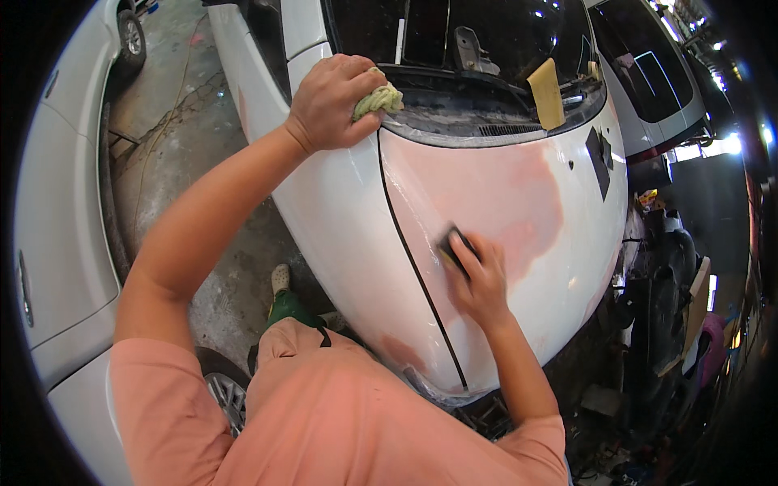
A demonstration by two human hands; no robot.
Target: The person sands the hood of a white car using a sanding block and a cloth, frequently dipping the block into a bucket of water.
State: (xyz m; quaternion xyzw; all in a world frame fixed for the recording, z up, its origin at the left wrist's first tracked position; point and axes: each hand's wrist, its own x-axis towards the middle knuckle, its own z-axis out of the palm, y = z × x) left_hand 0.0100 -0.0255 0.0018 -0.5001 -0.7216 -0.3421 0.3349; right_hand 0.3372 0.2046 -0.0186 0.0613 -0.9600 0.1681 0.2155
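My left hand [332, 101] is closed around a crumpled pale yellow-green cloth [381, 99], raised by the windshield's lower left corner near the top of the fender. On the white bonnet [592, 243], marked with pinkish matte patches [523, 194], my right hand [478, 271] grips a dark flat block [456, 249] against the panel, slightly blurred, just right of the black seam. A yellow sheet [545, 93] stands at the windshield base. A black irregular patch [600, 162] lies on the bonnet's right side.
A white car [65, 211] flanks me on the left, with concrete floor [178, 138] and a cord between the vehicles. Another vehicle [648, 81] stands beyond at upper right. Dark parts and clutter [673, 308] pile along the right. My green-clad leg [288, 308] shows below.
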